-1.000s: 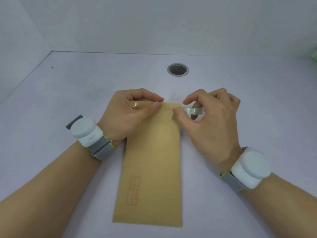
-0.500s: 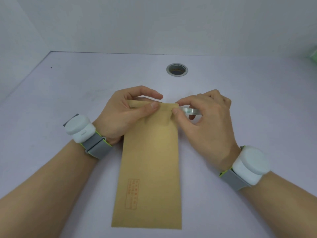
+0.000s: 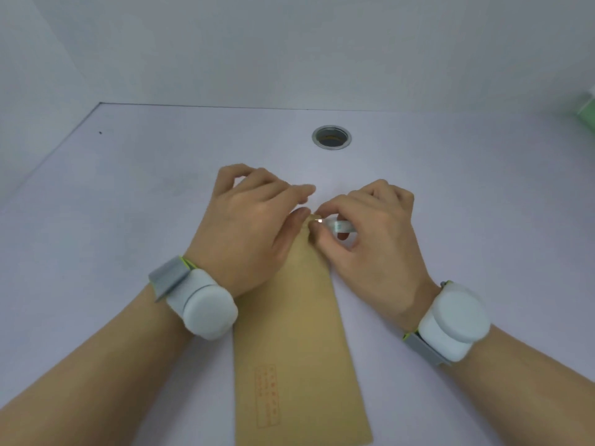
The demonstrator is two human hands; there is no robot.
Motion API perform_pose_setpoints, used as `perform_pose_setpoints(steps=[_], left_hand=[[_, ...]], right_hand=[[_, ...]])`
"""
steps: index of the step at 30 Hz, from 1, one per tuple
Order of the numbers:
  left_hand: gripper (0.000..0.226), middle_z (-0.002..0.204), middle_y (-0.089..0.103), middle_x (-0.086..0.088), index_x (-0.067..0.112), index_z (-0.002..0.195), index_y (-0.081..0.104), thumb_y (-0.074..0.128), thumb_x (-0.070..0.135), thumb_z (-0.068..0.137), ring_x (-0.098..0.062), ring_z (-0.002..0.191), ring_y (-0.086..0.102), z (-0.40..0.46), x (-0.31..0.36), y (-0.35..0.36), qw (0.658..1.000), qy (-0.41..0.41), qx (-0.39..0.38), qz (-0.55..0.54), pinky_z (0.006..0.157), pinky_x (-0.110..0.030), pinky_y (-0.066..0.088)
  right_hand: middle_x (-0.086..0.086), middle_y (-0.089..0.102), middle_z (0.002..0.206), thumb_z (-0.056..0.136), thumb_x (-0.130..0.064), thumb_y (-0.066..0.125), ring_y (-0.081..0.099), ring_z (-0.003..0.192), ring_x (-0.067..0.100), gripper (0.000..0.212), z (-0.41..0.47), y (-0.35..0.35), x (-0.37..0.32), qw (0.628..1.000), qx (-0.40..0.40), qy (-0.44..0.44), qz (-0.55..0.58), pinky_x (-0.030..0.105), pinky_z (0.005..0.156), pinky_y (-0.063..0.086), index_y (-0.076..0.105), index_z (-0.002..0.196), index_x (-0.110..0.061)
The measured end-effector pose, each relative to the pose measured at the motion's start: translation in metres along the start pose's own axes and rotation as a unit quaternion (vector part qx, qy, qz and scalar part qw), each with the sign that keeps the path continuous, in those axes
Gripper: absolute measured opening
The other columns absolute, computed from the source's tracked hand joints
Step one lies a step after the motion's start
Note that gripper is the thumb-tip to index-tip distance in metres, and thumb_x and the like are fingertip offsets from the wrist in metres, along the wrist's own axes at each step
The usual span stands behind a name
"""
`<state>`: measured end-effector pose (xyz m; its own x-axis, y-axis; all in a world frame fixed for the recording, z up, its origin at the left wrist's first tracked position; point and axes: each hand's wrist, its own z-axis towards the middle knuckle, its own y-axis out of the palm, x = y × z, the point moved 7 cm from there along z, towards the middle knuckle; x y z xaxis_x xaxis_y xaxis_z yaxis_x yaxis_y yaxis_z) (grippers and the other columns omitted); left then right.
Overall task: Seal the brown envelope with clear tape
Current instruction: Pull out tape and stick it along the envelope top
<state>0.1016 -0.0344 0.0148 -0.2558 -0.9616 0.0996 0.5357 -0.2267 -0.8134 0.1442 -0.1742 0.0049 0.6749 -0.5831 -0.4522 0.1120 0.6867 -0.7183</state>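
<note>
A long brown envelope [image 3: 302,342] lies flat on the pale table, its far end under my hands and a red printed box near its close end. My left hand [image 3: 248,226] lies palm down over the envelope's top left part, thumb pressing near the top edge. My right hand [image 3: 370,239] pinches a small roll of clear tape [image 3: 341,226] between thumb and forefinger at the envelope's top right corner. The top edge of the envelope is mostly hidden by my fingers.
A round metal-rimmed hole [image 3: 331,137] sits in the table [image 3: 128,204] beyond my hands. White walls close the back and left sides. A green object [image 3: 587,107] shows at the far right edge. Both wrists carry white bands.
My left hand has slid right across the envelope's top, now covering more of it. My right hand with the tape roll stays at the top right corner. The view has shifted slightly.
</note>
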Motion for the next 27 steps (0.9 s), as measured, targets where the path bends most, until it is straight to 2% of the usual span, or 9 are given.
perform_pose_setpoints(steps=[4,8,12,18,22,27], left_hand=[[0.029,0.089,0.079,0.004,0.018,0.110,0.076,0.050,0.033,0.105,-0.028,0.091,0.072,0.000,0.001,-0.005,0.997,0.004,-0.016,0.075,0.101,-0.046,0.034],[0.026,0.084,0.074,0.005,0.022,0.102,0.075,0.049,0.028,0.104,-0.027,0.085,0.068,-0.003,0.003,0.007,0.996,0.003,-0.065,0.063,0.097,-0.043,0.032],[0.015,0.080,0.068,0.003,0.020,0.094,0.071,0.057,0.016,0.096,-0.029,0.078,0.064,-0.003,-0.002,0.012,0.996,-0.016,-0.071,0.048,0.092,-0.041,0.032],[0.029,0.082,0.066,0.004,0.020,0.095,0.066,0.039,0.028,0.101,-0.027,0.078,0.064,-0.005,-0.007,0.021,0.993,-0.051,-0.102,0.016,0.093,-0.040,0.031],[0.030,0.083,0.066,0.005,0.021,0.094,0.067,0.040,0.033,0.101,-0.027,0.079,0.063,-0.005,-0.006,0.023,0.993,-0.043,-0.106,0.004,0.091,-0.038,0.029],[0.029,0.078,0.060,0.013,0.025,0.085,0.064,0.041,0.036,0.100,-0.021,0.077,0.057,-0.003,-0.014,0.017,0.994,-0.070,-0.087,-0.012,0.092,-0.038,0.027]], right_hand=[[-0.013,0.064,0.070,0.090,-0.037,0.067,0.055,0.089,0.017,0.013,0.001,0.003,0.000,1.000,0.001,-0.010,-0.019,0.046,0.096,0.034,0.072,0.085,-0.026],[-0.013,0.064,0.071,0.090,-0.036,0.069,0.055,0.089,0.017,0.010,0.003,0.006,0.001,1.000,-0.007,-0.011,-0.017,0.045,0.096,0.034,0.073,0.086,-0.027],[-0.016,0.064,0.073,0.091,-0.044,0.068,0.055,0.093,0.012,0.016,0.003,0.009,0.004,0.999,-0.030,0.007,0.008,0.044,0.101,0.032,0.072,0.098,-0.030],[-0.020,0.060,0.077,0.090,-0.036,0.065,0.056,0.093,0.010,0.016,0.002,0.010,0.001,0.998,-0.052,0.012,0.026,0.047,0.104,0.034,0.071,0.104,-0.029],[-0.018,0.064,0.080,0.090,-0.034,0.066,0.058,0.094,0.012,0.015,0.001,0.008,0.001,0.999,-0.050,0.002,0.015,0.048,0.103,0.034,0.070,0.103,-0.029],[-0.013,0.068,0.081,0.090,-0.037,0.066,0.059,0.096,0.018,0.015,0.001,0.004,0.004,0.998,-0.031,0.003,-0.062,0.046,0.103,0.030,0.069,0.103,-0.028]])
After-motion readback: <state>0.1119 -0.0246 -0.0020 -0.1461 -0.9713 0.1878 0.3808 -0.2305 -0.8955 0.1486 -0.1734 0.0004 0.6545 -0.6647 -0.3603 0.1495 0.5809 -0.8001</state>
